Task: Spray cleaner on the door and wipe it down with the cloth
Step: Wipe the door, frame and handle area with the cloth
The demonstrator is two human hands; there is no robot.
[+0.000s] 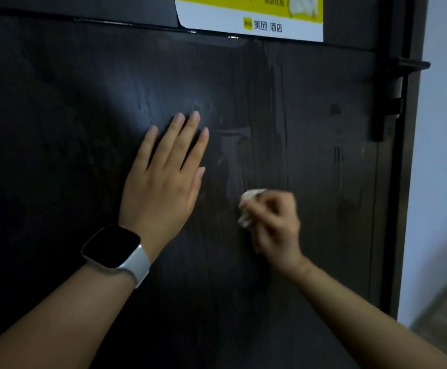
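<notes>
A dark wood-grain door fills the view. Wet streaks run down its middle. My left hand lies flat on the door with straight fingers, a smartwatch with a white band on its wrist. My right hand grips a small crumpled white cloth and holds it against the door, just below the wet patch. No spray bottle is in view.
A yellow and white sticker with printed characters is stuck at the door's top. A dark hinge or latch fitting sits on the door's right edge beside the frame. A pale wall stands to the right, with floor at the lower right.
</notes>
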